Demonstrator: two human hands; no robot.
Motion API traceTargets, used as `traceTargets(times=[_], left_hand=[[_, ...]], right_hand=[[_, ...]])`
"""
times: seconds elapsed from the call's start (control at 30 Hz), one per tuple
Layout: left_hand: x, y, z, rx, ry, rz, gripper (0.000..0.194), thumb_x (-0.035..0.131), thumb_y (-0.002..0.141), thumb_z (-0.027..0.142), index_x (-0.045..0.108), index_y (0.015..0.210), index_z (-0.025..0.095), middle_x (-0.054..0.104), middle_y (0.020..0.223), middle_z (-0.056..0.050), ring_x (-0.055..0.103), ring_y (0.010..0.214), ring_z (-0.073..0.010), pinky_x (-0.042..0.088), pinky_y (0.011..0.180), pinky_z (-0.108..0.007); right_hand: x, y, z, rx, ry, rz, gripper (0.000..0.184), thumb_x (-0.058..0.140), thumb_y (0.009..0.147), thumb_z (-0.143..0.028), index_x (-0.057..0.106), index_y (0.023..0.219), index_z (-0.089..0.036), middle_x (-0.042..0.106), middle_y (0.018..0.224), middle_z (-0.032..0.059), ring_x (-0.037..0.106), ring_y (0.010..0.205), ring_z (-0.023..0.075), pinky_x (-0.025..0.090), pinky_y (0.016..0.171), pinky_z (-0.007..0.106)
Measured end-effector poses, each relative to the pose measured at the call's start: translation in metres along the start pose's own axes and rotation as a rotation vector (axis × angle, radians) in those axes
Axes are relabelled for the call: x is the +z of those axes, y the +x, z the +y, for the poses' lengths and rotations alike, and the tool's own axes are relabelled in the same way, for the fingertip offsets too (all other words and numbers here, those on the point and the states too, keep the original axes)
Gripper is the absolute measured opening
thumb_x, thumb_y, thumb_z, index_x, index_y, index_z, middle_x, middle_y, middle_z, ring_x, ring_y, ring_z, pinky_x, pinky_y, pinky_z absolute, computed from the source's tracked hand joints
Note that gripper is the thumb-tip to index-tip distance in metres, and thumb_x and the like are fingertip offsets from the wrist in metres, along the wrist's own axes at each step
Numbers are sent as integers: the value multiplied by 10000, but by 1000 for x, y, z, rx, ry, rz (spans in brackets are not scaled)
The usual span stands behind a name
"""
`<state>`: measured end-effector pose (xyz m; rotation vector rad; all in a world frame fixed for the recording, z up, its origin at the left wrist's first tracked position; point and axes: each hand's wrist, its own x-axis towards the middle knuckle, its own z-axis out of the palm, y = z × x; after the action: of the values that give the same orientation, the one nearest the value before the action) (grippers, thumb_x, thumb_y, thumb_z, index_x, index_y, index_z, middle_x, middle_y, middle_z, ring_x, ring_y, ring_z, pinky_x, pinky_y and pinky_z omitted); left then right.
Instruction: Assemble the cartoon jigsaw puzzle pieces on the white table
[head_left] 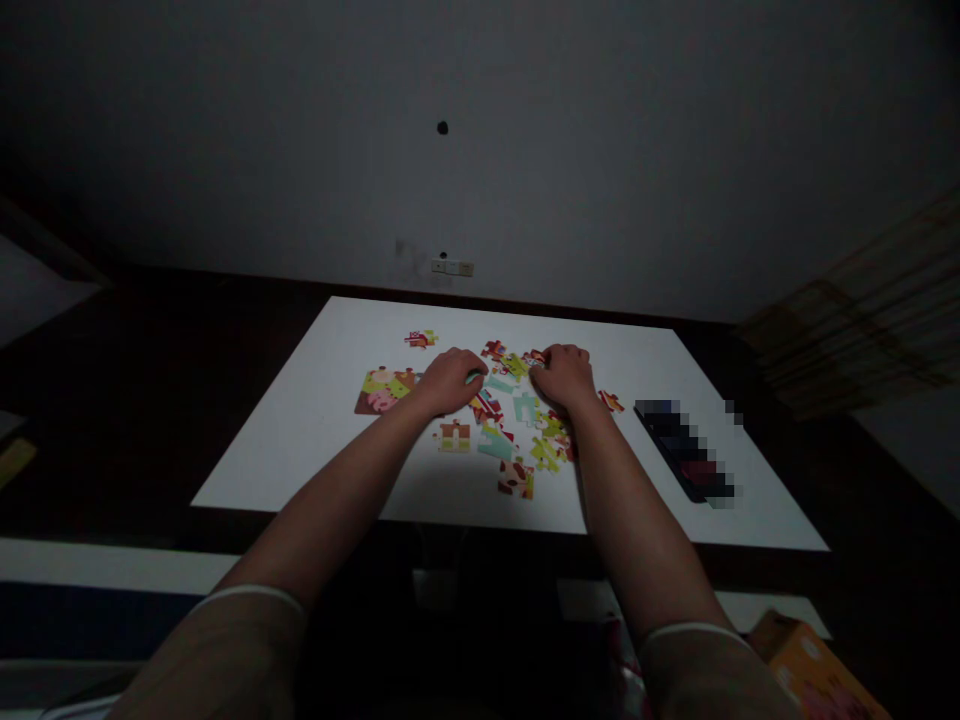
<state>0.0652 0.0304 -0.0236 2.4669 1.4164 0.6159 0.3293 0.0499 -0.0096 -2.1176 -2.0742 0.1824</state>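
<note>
Loose cardboard puzzle pieces lie in a scattered group on a white table [292, 440]. My left hand [450, 382] is closed at the left of the group, with a light green puzzle piece [474, 377] showing between thumb and fingers. On the right, the curled fingers of my right hand [566, 376] pinch a red and white puzzle piece [534, 358], partly hidden by them. Left of my left hand lies a joined puzzle section [382, 390] in green, brown and pink. Pale teal pieces [526, 408] and a brown and white piece [516, 479] lie between my forearms.
Apart from the group, a red and yellow piece [421, 339] lies toward the far edge. A dark, partly blurred-out flat object [679, 450] rests on the table's right side. An orange box [821, 665] is at the lower right. Behind the table stands a wall with sockets [452, 267].
</note>
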Motion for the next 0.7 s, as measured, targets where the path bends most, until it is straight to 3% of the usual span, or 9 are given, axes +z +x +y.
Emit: traceTargets(times=[0.7], left_hand=[[1, 1, 0, 2, 18, -8, 292, 642, 1000, 245, 841, 1211, 204, 835, 1265, -74, 722, 1202, -283, 563, 1133, -427]], right_hand=[[-2, -2, -2, 1, 12, -6, 444, 568, 1051, -410, 725, 1374, -149, 667, 1476, 242, 579, 1398, 435, 494, 1165, 521]])
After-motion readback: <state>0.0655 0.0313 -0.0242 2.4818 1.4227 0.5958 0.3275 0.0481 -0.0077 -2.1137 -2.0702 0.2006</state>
